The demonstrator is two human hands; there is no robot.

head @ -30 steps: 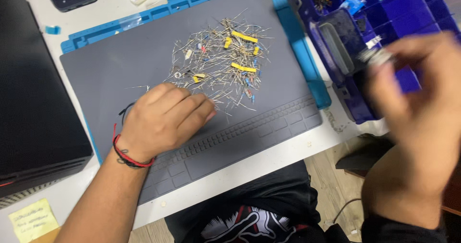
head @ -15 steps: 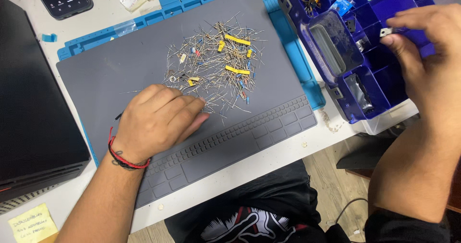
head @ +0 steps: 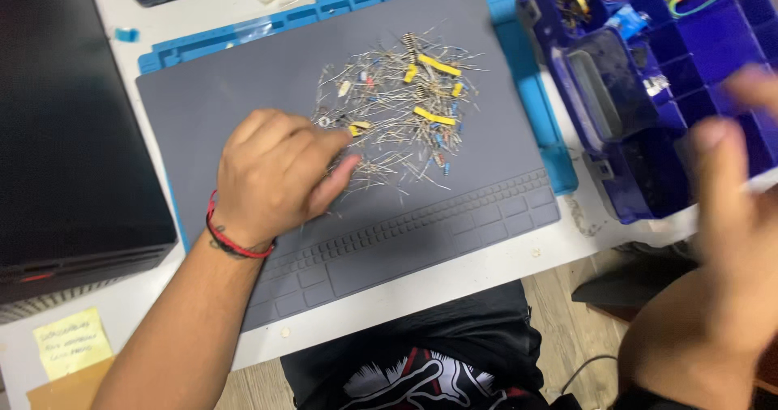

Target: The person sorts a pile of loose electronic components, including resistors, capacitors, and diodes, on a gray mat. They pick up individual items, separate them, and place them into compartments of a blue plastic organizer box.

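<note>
White desk, grey mat (head: pixel 243 94); left hand (head: pixel 275 175) curled on resistors (head: pixel 405 102); right hand (head: pixel 729 191) blurred, grip unclear.

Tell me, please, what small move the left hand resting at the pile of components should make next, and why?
Probably pinch one loose component from the pile's near edge. The left hand already rests on the grey mat, fingertips touching the pile of components, while the blurred right hand is by the blue compartment box.
</note>
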